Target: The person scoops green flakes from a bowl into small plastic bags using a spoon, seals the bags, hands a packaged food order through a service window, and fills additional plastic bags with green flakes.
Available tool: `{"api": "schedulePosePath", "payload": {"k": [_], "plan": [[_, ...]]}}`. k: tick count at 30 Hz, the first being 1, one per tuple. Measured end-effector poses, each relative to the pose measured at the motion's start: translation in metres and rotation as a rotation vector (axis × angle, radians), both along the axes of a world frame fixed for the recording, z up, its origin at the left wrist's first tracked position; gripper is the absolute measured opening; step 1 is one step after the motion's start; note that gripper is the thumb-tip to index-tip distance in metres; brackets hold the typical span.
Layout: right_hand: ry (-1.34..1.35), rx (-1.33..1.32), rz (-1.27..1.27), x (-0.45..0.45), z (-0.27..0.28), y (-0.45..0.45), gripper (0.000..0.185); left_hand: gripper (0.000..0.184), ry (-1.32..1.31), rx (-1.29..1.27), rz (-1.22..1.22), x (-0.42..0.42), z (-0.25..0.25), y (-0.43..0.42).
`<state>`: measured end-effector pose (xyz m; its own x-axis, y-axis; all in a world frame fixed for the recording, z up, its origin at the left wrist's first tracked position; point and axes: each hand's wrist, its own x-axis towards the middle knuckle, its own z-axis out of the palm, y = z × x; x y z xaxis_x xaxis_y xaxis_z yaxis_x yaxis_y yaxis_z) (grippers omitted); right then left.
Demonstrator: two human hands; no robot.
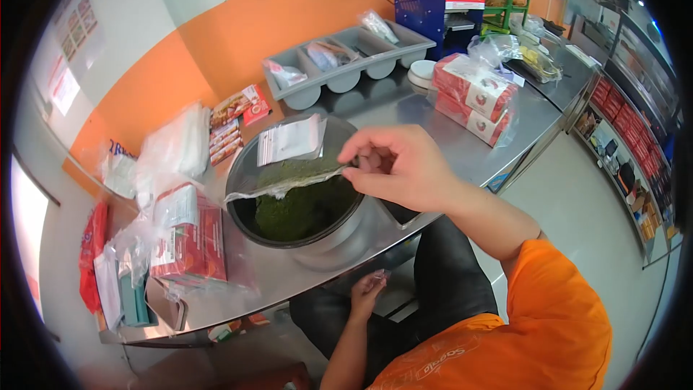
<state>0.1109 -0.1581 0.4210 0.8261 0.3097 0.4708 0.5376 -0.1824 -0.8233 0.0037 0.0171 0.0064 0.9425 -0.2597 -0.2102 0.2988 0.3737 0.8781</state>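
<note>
A dark-rimmed round pot [292, 244] on the steel table holds a heap of dark green crumbly stuff [289, 215]. Across its opening runs a long pale strip [278, 188] that looks like the edge of clear plastic. My right hand [401, 166], above the pot's right rim, is closed in a pinch at the strip's right end. On the far side of the pot lies a stack of small clear zip bags [291, 139]. Low near my lap, my left hand [367, 295] has curled fingers around what looks like a small piece of clear plastic [382, 275].
Plastic-wrapped red boxes stand left [189, 235] and right [473, 97] of the pot. A grey divided tray [346, 65] with packets sits against the wall, beside a white tub [421, 74]. Snack sachets [225, 141] and clear bags [173, 141] lie at the back left.
</note>
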Motion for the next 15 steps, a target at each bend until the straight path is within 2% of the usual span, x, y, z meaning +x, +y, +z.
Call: {"api": "schedulePosePath", "payload": {"k": [3, 9, 12, 15], "plan": [[-0.069, -0.141, 0.087, 0.009, 0.019, 0.023, 0.015, 0.030, -0.069, 0.031, -0.021, 0.001, 0.000, 0.001], [-0.096, -0.300, 0.161, 0.022, 0.019, 0.053, 0.016, 0.030, -0.038, -0.040, -0.105, 0.013, 0.002, -0.006], [-0.384, -0.474, 0.057, 0.023, 0.013, 0.049, 0.017, 0.032, -0.025, -0.023, -0.135, 0.017, -0.002, -0.006], [-0.419, -0.566, 0.016, 0.006, 0.020, 0.041, 0.018, 0.032, -0.042, -0.006, -0.137, 0.016, -0.008, -0.007]]}}
